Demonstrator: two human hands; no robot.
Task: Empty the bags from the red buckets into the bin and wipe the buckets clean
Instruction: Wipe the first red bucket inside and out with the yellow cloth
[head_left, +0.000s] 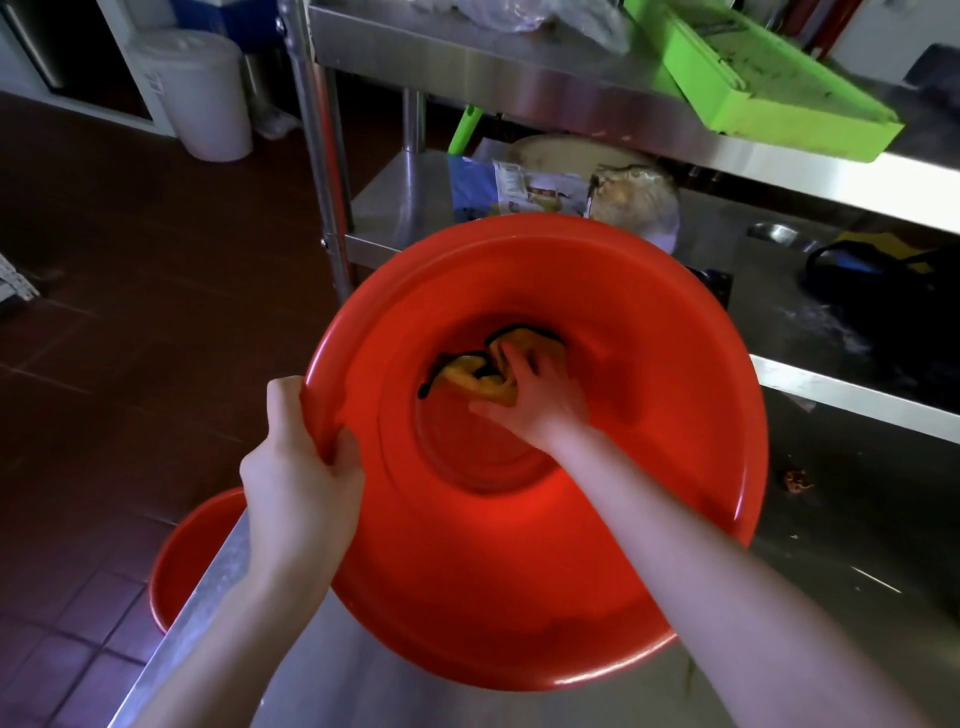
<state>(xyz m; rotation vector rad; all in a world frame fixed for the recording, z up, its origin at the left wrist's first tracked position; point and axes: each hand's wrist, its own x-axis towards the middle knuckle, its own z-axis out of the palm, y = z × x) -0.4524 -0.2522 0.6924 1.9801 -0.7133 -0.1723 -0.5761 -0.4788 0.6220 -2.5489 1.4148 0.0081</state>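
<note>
A large red bucket (623, 332) is tilted toward me over the steel table (857, 545), its mouth facing the camera. My left hand (304, 473) grips its rim on the left side. My right hand (540, 400) reaches deep inside and presses a yellow cloth with a dark edge (478, 376) against the bucket's bottom. A second red bucket (192, 556) stands on the floor at the lower left, partly hidden by the table edge and my left arm.
A steel shelf rack (519, 88) stands behind, with a green tray (769, 78) on top and packets on its lower shelf (395, 197). A white lidded bin (200, 93) stands on the dark tiled floor at the far left. A dark bag (883, 291) lies at the right.
</note>
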